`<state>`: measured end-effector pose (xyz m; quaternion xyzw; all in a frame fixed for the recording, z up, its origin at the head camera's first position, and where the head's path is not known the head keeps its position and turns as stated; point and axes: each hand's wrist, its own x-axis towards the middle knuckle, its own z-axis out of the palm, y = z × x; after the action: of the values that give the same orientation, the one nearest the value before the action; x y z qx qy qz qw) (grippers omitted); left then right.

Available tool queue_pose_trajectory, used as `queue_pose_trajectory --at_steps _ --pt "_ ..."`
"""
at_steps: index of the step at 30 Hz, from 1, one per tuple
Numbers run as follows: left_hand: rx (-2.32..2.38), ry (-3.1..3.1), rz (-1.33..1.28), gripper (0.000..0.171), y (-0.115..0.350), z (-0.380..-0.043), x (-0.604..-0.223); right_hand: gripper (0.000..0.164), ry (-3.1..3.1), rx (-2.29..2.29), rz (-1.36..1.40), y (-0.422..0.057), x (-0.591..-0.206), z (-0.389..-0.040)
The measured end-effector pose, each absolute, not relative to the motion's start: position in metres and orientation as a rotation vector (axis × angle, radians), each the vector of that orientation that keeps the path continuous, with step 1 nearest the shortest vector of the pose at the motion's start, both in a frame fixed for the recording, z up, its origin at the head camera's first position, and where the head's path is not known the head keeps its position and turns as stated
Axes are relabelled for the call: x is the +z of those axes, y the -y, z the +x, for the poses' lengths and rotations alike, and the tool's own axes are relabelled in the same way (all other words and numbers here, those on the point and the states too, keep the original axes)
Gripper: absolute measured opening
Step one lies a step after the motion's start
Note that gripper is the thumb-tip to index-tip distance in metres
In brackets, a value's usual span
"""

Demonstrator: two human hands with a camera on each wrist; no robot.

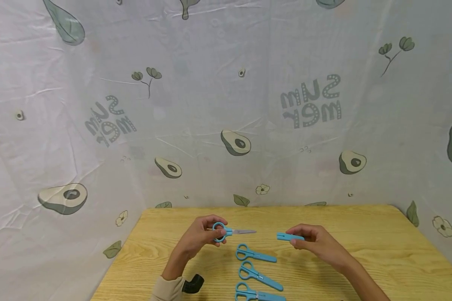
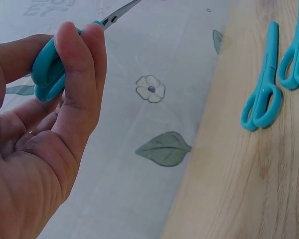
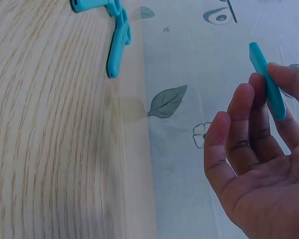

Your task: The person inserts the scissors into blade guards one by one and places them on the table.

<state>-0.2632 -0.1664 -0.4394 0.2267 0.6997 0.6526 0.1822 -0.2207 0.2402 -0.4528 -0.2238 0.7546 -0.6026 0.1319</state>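
Note:
My left hand (image 1: 206, 234) grips a pair of scissors (image 1: 227, 231) by its light-blue handle loops. The bare metal blades point right, toward my other hand. In the left wrist view the thumb and fingers pinch the loops (image 2: 49, 74). Between thumb and fingertips, my right hand (image 1: 316, 242) pinches a blue scissors cover (image 1: 285, 237), with its slotted end toward the blades. A gap separates cover and blade tip. The cover (image 3: 267, 82) also shows slanted in the right wrist view. Both hands are raised over the wooden table (image 1: 346, 221).
Below the hands lie three blue sheathed scissors in a column: the top pair (image 1: 257, 254), the middle pair (image 1: 261, 276) and the bottom pair (image 1: 261, 295). A black curved piece (image 1: 193, 284) is beside the left sleeve. A printed sheet (image 1: 263, 104) hangs behind the table.

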Motion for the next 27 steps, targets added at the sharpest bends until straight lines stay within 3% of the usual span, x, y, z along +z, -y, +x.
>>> queue_pose_trajectory --at_steps 27 --pt "1.856 -1.952 0.625 0.03 0.154 -0.259 -0.436 0.042 -2.187 -1.745 -0.677 -0.223 -0.453 -0.226"
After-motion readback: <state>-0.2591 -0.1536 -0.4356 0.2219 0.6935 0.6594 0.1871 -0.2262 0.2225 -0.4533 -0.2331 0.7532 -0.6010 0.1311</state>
